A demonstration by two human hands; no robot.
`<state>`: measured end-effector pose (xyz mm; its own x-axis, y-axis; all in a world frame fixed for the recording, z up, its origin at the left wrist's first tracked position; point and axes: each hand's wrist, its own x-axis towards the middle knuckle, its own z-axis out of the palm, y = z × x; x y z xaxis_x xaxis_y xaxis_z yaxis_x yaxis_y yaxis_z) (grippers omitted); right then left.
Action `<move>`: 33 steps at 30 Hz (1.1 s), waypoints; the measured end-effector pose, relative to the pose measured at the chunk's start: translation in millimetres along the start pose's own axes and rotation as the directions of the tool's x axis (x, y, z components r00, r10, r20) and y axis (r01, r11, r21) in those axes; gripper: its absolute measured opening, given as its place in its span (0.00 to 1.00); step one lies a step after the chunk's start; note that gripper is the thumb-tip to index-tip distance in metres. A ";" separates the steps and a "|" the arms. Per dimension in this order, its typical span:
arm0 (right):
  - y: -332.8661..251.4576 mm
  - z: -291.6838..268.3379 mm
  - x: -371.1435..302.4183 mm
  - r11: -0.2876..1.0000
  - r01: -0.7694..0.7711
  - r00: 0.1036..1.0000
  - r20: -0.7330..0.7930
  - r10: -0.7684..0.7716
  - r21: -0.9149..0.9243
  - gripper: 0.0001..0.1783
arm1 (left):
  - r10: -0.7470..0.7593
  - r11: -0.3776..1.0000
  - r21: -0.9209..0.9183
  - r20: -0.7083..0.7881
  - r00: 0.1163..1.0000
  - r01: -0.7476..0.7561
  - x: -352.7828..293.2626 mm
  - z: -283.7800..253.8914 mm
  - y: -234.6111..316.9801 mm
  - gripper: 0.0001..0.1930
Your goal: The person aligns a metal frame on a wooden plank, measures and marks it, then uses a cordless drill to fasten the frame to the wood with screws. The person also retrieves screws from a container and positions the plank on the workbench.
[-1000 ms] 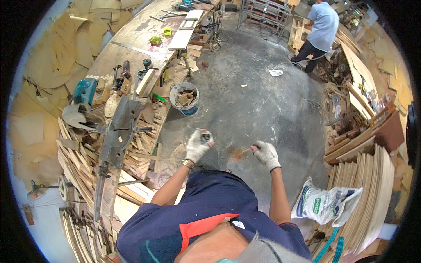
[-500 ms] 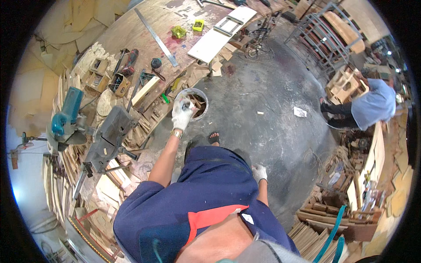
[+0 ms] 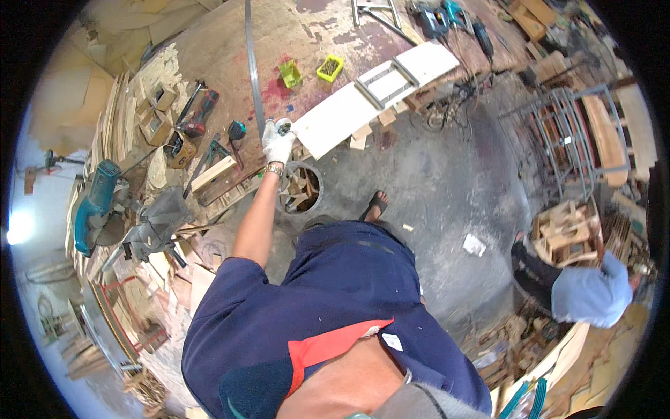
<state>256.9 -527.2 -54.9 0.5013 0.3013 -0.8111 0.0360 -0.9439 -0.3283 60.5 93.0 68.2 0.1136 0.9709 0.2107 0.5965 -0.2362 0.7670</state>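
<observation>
My left hand (image 3: 278, 144), in a white glove with a watch at the wrist, is closed around a small dark object (image 3: 284, 128) whose kind I cannot make out. It hovers at the near edge of the workbench (image 3: 216, 63), beside the lower end of a long metal straightedge (image 3: 252, 66) and the left end of a white board (image 3: 328, 130). On that board lies a small grey metal frame (image 3: 380, 98). A bucket of wood scraps (image 3: 319, 199) stands just below my left wrist. My right hand is out of sight.
Two yellow-green boxes (image 3: 330, 68) sit on the bench. To the left are a drill (image 3: 202, 112), a teal power saw (image 3: 96, 202) and scrap wood. More power tools (image 3: 436, 21) lie at the far right. A person in a blue shirt (image 3: 590, 290) bends over a wooden piece (image 3: 565, 230).
My left hand has moved farther forward, from over the bucket to the bench edge. My right hand has gone out of view. The view has turned and come closer to the bench.
</observation>
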 end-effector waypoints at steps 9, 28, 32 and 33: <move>-272.7 -297.2 140.3 0.724 0.479 0.653 -0.350 -0.672 -0.497 0.15 | -0.125 0.900 0.413 -0.065 0.990 0.141 72.1 35.4 -6.5 0.30; -780.2 -89.1 169.7 -0.031 0.726 0.294 0.351 -0.889 -0.687 0.15 | -0.219 0.862 0.459 -0.051 0.974 0.218 89.2 35.1 2.1 0.12; -787.8 -79.2 176.4 -0.068 0.732 0.252 0.362 -0.897 -0.678 0.12 | -0.195 0.823 0.533 -0.059 0.979 0.196 94.0 43.8 0.9 0.09; -786.1 -79.1 181.0 -0.091 0.742 0.228 0.377 -0.898 -0.664 0.12 | -0.221 0.815 0.541 -0.036 0.975 0.205 92.9 44.4 3.5 0.08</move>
<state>387.7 258.6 94.6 -0.2444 0.9670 -0.0727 0.9428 0.2194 -0.2510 108.4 184.1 63.5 -0.0501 0.9971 0.0578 0.9398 0.0275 0.3406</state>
